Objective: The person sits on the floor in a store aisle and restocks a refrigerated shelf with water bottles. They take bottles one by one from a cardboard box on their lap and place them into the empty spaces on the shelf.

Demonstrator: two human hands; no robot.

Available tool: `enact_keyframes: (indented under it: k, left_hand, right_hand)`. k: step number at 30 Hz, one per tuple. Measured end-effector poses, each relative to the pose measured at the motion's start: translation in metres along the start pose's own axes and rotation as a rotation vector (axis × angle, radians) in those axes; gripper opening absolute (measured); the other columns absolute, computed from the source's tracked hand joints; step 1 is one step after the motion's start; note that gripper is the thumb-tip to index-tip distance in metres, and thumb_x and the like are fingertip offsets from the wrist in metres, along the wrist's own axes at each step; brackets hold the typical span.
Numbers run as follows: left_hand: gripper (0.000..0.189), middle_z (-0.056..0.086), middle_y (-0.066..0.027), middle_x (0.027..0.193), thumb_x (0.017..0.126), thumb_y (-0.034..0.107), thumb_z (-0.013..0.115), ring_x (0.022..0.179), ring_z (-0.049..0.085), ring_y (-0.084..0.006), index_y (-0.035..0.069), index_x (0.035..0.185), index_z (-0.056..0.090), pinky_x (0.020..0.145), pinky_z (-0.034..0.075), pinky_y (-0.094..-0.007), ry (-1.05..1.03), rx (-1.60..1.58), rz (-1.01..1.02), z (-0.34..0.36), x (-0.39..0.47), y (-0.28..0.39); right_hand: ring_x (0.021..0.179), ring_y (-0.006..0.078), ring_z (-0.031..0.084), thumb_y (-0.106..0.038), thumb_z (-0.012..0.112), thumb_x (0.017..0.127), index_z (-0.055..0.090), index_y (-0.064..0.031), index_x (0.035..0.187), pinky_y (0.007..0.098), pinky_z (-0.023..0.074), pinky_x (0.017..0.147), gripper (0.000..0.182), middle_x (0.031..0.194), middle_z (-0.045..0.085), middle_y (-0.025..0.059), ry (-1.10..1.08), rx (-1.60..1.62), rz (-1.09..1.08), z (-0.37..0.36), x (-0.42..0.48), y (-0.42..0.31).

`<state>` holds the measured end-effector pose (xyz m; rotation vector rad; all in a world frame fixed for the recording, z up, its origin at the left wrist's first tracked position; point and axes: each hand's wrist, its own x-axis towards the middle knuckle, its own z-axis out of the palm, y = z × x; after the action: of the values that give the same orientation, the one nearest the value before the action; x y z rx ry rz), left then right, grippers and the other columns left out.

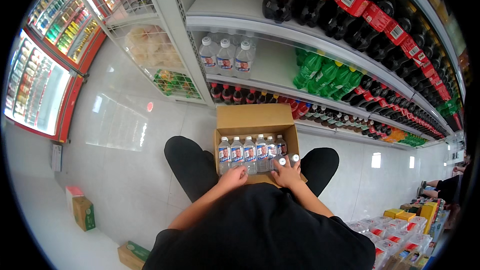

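An opened cardboard box (pixel 253 116) sits on the floor between the bent knees, its far flap raised. Clear plastic bottles (pixel 250 154) with white caps and blue-and-red labels lie in a row inside, caps pointing away from me. At the box's right side, two more bottles (pixel 282 162) have their caps turned up toward the camera. My right hand (pixel 288 173) is around these, its fingers spread over and between them. My left hand (pixel 233 177) rests at the near edge of the box with fingers curled, touching or just beside the lower ends of the bottles; its fingertips are partly hidden.
Ahead, a shelf holds similar clear bottles (pixel 225 58), green soda bottles (pixel 326 75) and large cola bottles (pixel 348 3). Lit drink coolers (pixel 41 78) stand left. Wrapped bottle packs (pixel 390 232) are stacked at right. Another person's legs (pixel 431 189) show far right.
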<state>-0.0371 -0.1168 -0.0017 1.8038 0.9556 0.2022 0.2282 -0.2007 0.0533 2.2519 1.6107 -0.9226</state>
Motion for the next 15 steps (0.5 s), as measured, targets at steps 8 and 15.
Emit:
enact_keyframes:
  k: [8, 15]
  left_hand:
    - [0.025, 0.071, -0.0211, 0.095, 0.092, 0.023, 0.065, 0.087, 0.071, -0.0386, 0.002, 0.105, 0.064, 0.077, 0.056, -0.0462, 0.026, 0.006, 0.036, -0.001, -0.002, 0.001]
    - [0.02, 0.071, -0.02, 0.093, 0.091, 0.018, 0.066, 0.084, 0.072, -0.0338, 0.0, 0.099, 0.065, 0.077, 0.057, -0.0425, 0.007, 0.095, 0.073, 0.0, 0.003, -0.005]
  right_hand:
    - [0.143, 0.0533, 0.036, -0.052, 0.074, 0.087, 0.045, -0.0284, 0.154, 0.0621, 0.0414, 0.11, 0.077, 0.161, 0.033, 0.0212, -0.063, -0.036, 0.183, -0.052, -0.006, -0.013]
    - [0.143, 0.0517, 0.036, -0.058, 0.076, 0.083, 0.051, -0.0262, 0.15, 0.0608, 0.0436, 0.109, 0.079, 0.156, 0.044, 0.0154, -0.174, -0.144, 0.101, -0.03, 0.035, 0.006]
